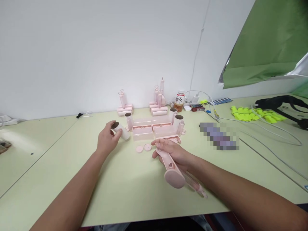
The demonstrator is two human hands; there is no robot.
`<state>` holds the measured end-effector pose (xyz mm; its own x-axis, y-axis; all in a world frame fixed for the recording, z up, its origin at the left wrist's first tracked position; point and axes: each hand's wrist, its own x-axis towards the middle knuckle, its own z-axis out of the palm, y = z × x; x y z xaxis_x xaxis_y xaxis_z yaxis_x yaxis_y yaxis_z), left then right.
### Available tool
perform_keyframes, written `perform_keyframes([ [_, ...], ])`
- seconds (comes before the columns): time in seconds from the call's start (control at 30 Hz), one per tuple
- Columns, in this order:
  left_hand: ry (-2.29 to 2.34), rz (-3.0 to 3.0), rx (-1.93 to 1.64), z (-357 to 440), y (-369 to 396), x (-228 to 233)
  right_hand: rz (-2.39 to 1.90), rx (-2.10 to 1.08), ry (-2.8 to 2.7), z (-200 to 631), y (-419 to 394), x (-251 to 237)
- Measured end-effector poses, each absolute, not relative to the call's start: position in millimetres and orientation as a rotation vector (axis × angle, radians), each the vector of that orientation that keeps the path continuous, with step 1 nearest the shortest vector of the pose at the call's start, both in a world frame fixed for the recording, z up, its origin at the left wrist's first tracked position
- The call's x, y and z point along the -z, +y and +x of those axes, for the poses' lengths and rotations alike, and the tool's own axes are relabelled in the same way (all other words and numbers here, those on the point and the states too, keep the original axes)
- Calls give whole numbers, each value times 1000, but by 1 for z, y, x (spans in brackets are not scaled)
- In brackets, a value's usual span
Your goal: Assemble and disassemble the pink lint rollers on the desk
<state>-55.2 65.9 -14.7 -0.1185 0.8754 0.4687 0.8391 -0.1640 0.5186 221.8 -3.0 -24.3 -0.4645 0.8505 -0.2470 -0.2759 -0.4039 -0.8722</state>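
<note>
Pink plastic handle [171,168] gripped in my right hand [174,152], fingers wrapped around it, above the table [134,195]. My left hand [107,139] closes on one white roll [121,130]. Two pink discs [143,148] lie between my hands.

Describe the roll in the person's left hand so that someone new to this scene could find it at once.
Start at the pale green table and find the cluster of pink parts near the wall. Left of the pink trays, the left hand grips a white paper roll. Unlike the upright rolls nearby, it lies tilted, its dark core facing the camera.
</note>
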Motion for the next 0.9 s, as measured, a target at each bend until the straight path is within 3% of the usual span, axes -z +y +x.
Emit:
perform_keyframes([
  [0.27, 1862, 2218, -891, -47, 73, 22, -1021, -1943, -1132, 221, -5, 26],
  [0.4, 1815, 2317, -1128, -47, 63, 20, -1083, -1915, -1139, 219, -6, 24],
  [0.5, 1448, 2509, -1316, -31, 36, 11, -1137, -1914, -1130, 218, -8, 23],
  [0.63, 628, 2781, -906, 10, -12, 2, -1057, -1891, -1146, 214, -12, 28],
  [0.7, 479, 2763, -772, 27, -26, 3, -986, -1893, -1146, 211, -14, 33],
  [0.9, 431, 2703, -847, 40, -26, 19, -905, -1944, -1145, 202, -13, 46],
])
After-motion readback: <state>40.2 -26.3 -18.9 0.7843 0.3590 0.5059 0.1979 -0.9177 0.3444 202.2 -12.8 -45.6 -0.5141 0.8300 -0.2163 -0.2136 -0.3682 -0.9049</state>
